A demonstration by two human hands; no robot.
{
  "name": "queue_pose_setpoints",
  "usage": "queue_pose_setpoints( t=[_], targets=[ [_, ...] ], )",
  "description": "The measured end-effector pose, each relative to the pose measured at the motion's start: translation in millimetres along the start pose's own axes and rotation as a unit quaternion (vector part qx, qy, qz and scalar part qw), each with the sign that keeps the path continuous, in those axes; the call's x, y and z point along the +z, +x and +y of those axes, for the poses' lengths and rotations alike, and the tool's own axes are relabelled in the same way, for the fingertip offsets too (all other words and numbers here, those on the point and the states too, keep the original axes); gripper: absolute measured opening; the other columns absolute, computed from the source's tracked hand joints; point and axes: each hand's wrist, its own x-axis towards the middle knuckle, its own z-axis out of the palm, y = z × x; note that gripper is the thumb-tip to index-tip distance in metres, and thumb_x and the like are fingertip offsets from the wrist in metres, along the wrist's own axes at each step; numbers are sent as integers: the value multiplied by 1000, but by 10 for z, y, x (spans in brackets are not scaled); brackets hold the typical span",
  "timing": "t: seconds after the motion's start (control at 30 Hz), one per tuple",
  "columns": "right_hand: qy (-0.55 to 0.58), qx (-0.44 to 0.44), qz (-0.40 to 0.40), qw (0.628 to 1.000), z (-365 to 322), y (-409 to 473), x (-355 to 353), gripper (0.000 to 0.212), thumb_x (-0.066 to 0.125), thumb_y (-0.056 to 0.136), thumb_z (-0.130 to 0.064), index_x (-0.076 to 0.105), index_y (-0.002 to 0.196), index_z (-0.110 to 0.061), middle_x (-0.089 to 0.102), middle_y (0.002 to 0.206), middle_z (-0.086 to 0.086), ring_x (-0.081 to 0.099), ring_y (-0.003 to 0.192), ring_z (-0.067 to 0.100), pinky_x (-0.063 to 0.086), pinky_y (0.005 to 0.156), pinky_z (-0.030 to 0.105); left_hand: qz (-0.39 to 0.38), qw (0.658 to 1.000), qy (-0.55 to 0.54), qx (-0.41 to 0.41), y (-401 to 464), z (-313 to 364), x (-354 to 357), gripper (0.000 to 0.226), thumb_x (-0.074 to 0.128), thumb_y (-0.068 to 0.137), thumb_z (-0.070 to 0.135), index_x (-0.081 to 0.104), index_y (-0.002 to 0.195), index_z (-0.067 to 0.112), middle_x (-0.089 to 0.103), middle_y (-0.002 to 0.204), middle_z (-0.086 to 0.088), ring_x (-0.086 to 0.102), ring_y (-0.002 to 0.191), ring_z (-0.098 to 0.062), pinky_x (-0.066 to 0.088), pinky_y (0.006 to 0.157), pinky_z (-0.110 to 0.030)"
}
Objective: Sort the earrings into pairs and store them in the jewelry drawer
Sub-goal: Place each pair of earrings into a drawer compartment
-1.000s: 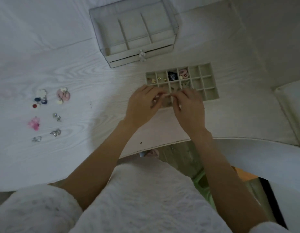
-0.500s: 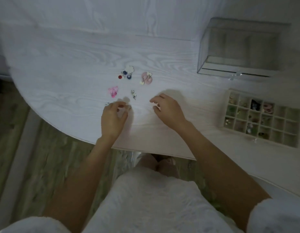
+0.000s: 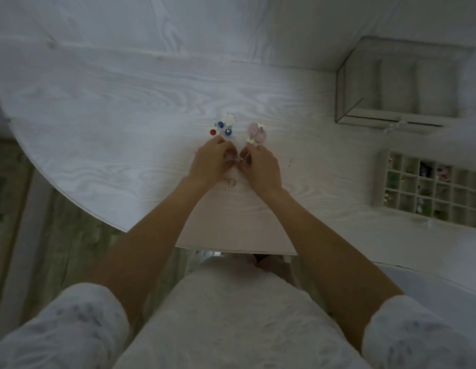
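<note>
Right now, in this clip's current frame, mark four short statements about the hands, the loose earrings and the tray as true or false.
1. Both hands meet over a small silvery earring. True: the left hand and right hand pinch it between them.
2. The compartment tray sits at the person's left. False: it lies to the right.
3. A pink earring pair lies on the table just beyond the right hand. True.
4. The clear jewelry box is held in one hand. False: it stands untouched on the table.
</note>
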Motion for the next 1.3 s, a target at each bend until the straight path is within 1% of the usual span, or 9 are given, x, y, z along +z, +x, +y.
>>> queue_pose_setpoints(
  t=[0.2, 0.4, 0.53, 0.67, 0.77, 0.93, 1.13, 1.2, 1.3],
  targets=[
    [-49, -9, 17, 999, -27, 38, 27, 13, 52, 90, -17, 60, 94, -8, 59, 98, 12, 56, 85, 28, 34, 65, 30, -27, 997, 69, 29, 53, 38, -3, 15, 58, 84, 16, 62, 95, 6, 55, 94, -16, 53, 88, -32, 40, 67, -37],
    [-57, 16, 23, 998, -21, 8, 27, 12, 53, 86, -11, 58, 95, -4, 57, 102, 14, 53, 91, 28, 33, 67, 29, -40, 997, 45, 49, 65, 71, 18, 24, 64, 79, 15, 59, 101, 7, 56, 97, -14, 53, 89, -30, 42, 69, -37],
    [-61, 12, 25, 998, 28, -20, -8, 12, 52, 89, -14, 58, 94, -5, 59, 97, 13, 55, 86, 28, 34, 67, 29, -12, 998, 35, 58, 66, 76, 64, 13, 58, 86, 13, 61, 95, 5, 57, 91, -15, 54, 82, -32, 39, 64, -37],
    [-79, -7, 34, 996, 110, -77, -62, 12, 52, 91, -17, 58, 92, -6, 58, 93, 12, 55, 81, 26, 40, 64, 33, -5, 998, 36, 52, 40, 98, 89, 13, 54, 89, 13, 62, 95, 4, 58, 89, -16, 54, 80, -32, 42, 65, -38],
    [-106, -27, 38, 993, 187, -168, -133, 14, 48, 93, -16, 57, 93, -5, 57, 95, 13, 53, 83, 26, 37, 60, 32, 2, 997, 55, 52, -26, 165, 78, 14, 51, 91, 16, 60, 97, 7, 60, 89, -14, 56, 82, -30, 45, 64, -39],
    [-89, -10, -2, 996, 525, -515, -383, 11, 47, 92, -14, 55, 96, -6, 57, 97, 10, 54, 86, 25, 34, 63, 30, 86, 992, -60, 69, -341, 559, 69, 4, 55, 89, 17, 56, 92, 14, 64, 81, 2, 59, 71, -14, 51, 61, -30],
    [58, 42, 65, 995, 1338, -1197, -1059, 4, 59, 86, -16, 56, 85, -16, 62, 83, 0, 57, 73, 15, 47, 67, 27, 33, 984, -148, 91, -495, 1462, 548, 5, 63, 87, 16, 64, 91, 15, 67, 82, 6, 60, 71, -7, 47, 64, -14],
    [92, 81, 101, 987, 1643, -1386, -1287, 5, 62, 85, -15, 58, 83, -16, 63, 80, -3, 58, 71, 12, 47, 66, 21, -1, 982, -167, 92, -480, 1834, 784, 6, 64, 86, 16, 67, 91, 17, 65, 82, 11, 58, 70, -2, 43, 65, -5],
    [116, 134, 156, 972, 2153, -1604, -1591, 3, 63, 84, -12, 62, 85, -14, 65, 84, 1, 58, 72, 12, 47, 68, 20, -38, 978, -170, 113, -384, 2411, 1169, 8, 65, 84, 15, 69, 91, 17, 68, 83, 9, 58, 70, -1, 44, 66, -5]
  ],
)
